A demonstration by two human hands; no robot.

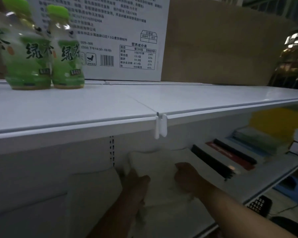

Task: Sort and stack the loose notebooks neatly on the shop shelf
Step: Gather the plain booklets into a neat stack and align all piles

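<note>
On the lower shelf lies a white stack of notebooks, blurred and dim. My left hand grips its left edge, and my right hand rests on its right side with curled fingers. Another white stack lies just to the left. To the right several notebooks with black spines and a red cover lie in a row, with blue and green ones beyond.
The upper shelf overhangs the hands, with a white clip on its edge. Two green tea bottles stand on it at left, before a white printed carton and a brown box. A black basket sits below right.
</note>
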